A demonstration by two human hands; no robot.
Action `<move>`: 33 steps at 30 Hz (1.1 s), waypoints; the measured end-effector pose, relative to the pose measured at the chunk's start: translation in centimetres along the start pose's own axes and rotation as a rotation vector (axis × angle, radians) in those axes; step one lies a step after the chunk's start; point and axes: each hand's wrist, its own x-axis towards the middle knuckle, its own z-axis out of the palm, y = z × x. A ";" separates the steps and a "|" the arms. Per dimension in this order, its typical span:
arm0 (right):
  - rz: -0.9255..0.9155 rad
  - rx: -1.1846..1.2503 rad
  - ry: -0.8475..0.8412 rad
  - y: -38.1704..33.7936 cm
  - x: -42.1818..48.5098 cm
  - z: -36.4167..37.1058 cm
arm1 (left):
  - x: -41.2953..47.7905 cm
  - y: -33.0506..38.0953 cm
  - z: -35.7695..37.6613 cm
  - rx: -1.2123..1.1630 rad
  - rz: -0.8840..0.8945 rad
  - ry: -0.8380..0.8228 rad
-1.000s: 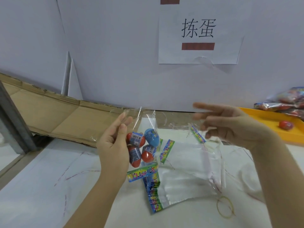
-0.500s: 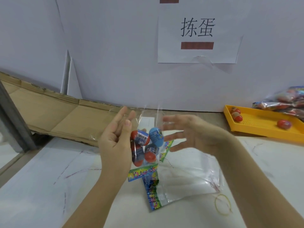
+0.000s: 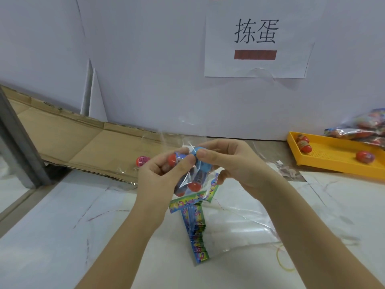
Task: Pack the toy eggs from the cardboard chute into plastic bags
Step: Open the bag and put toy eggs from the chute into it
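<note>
Right hand [image 3: 235, 163] has come across to left hand [image 3: 159, 181], both pinching the top of the bag [image 3: 198, 178], eggs [image 3: 194, 186] inside, held above the worktop's [image 3: 62, 226] middle, loose egg [image 3: 142, 161] at the chute's [image 3: 68, 142] lower end, spare bags [image 3: 239, 232] beneath.

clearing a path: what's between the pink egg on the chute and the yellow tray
Head view: the left hand and right hand pinching the bag of eggs, then crumpled clear plastic.

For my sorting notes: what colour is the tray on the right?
The tray is yellow-orange; the head view shows it clearly.
</note>
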 end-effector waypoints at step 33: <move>0.001 0.270 0.132 0.6 0.2 -0.3 | 0.1 0.2 0.2 -0.169 0.024 0.161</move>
